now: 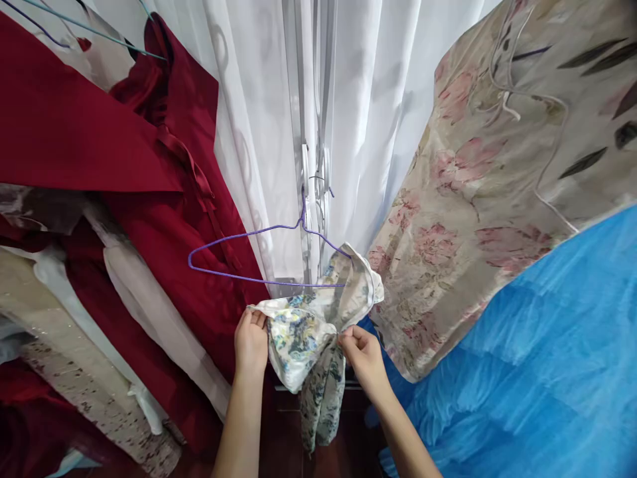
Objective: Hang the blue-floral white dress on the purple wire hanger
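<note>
Your left hand (251,342) and right hand (365,355) pinch the floral garment (308,332) spread between your fingers, one corner draped over the purple hanger (259,255) just above.

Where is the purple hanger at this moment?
The purple hanger hangs at centre, before the white curtain, its right end inside the floral garment, which both hands hold below.

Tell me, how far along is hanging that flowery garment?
Done: one end of the garment is hooked over the purple hanger's right shoulder. In hand: left hand and right hand pinch its edges. Left: the hanger's left shoulder is bare.
</note>
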The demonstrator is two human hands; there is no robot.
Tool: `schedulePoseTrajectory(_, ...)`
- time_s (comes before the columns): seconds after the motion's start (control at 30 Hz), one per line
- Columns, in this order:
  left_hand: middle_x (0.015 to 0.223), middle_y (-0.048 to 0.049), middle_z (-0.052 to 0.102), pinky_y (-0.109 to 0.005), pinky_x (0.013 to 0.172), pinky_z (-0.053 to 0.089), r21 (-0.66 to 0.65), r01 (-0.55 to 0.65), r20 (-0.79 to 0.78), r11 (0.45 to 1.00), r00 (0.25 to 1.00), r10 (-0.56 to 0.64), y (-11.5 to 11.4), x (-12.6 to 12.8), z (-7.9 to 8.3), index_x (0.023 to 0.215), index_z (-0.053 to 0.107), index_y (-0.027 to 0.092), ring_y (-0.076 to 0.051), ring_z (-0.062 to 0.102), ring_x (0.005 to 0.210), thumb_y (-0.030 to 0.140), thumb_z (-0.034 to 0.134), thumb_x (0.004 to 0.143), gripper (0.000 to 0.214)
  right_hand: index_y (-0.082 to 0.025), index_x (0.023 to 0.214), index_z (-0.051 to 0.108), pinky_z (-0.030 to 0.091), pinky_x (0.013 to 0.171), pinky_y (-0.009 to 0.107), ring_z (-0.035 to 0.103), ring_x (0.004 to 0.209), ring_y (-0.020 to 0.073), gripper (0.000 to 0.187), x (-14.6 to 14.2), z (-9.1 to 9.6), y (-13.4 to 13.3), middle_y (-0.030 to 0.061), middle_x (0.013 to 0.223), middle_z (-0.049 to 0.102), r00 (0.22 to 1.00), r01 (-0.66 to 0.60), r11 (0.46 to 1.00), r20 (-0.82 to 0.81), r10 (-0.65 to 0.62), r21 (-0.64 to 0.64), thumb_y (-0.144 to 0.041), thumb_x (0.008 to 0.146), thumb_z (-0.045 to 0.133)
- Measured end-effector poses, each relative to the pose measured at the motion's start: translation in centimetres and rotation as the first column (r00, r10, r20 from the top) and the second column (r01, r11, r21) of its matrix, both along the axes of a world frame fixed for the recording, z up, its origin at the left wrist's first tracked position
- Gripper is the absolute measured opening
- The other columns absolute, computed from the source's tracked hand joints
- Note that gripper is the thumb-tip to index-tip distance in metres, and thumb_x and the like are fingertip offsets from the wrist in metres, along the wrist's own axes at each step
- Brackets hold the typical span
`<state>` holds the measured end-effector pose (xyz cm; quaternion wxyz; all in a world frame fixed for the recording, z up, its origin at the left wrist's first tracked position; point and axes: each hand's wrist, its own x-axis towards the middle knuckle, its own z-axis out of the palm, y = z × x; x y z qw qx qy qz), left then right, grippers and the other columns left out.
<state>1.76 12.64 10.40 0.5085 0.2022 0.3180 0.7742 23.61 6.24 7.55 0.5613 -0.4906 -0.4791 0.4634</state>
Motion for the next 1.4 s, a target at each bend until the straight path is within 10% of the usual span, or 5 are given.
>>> schedulePoseTrajectory(0.43,0.114,-0.0096,0.062,-0.033,0.101,0.042,0.035,0.596,-0.858,0.803,0.43,-0.282,-8.0,11.0,3.2,0.108,0.069,0.02,-0.025,0.057,0.113,0.044,0.06,0.094,0.029,-0.019,0.093,0.064,0.048,0.076,0.03,0.056,0.08,0.0192,0.02,3.6,2.8,-4.9,0.0012,0.084,0.061,0.905,-0.425,0.903,0.003,0.426,-0.06,-0.038,0.087,0.065)
schedulePoseTrajectory(0.63,0.091,-0.0038,0.068,-0.027,0.078,0.047,-0.397,0.865,-0.797,0.307,-0.158,-0.583,-8.0,8.0,-1.7,0.104,0.072,0.016,-0.019,0.061,0.084,0.053,0.053,0.095,0.043,-0.014,0.072,0.064,0.036,0.052,0.022,0.041,0.057,0.0104,0.031,9.1,6.3,-4.8,-0.0022,0.063,0.052,0.782,-0.594,0.79,0.119,0.612,-0.153,-0.042,0.082,0.073)
schedulePoseTrajectory(0.93,0.078,0.0,0.058,-0.024,0.071,0.038,-0.294,0.607,-0.945,0.738,-0.068,-0.321,-7.2,1.5,4.1,0.086,0.067,0.016,-0.015,0.05,0.076,0.042,0.056,0.095,0.03,-0.014,0.069,0.074,0.038,0.05,0.026,0.056,0.05,0.0137,0.02,19.8,14.6,5.1,0.0025,0.058,0.066,0.989,-0.055,0.992,0.14,0.039,0.115,-0.029,0.066,0.087)
schedulePoseTrajectory(1.2,0.078,0.0002,0.053,-0.025,0.065,0.038,-0.026,0.575,-0.982,0.818,0.137,-0.127,-7.1,-3.0,9.9,0.083,0.062,0.017,-0.013,0.049,0.069,0.038,0.064,0.092,0.022,-0.018,0.083,0.068,0.042,0.048,0.021,0.055,0.05,0.0115,0.028,10.4,16.7,14.4,-0.0021,0.063,0.065,0.91,-0.415,0.91,0.021,0.415,-0.009,-0.036,0.068,0.085)
schedulePoseTrajectory(1.4,0.083,-0.0024,0.064,-0.031,0.082,0.043,-0.015,0.403,-0.991,0.915,-0.127,0.04,-2.6,-11.4,8.2,0.081,0.067,0.02,-0.018,0.057,0.084,0.033,0.065,0.088,0.015,-0.018,0.1,0.072,0.056,0.066,0.028,0.069,0.068,0.0187,0.044,7.5,16.7,12.5,0.0045,0.085,0.075,0.763,-0.634,0.772,-0.191,0.618,-0.035,-0.031,0.061,0.087)
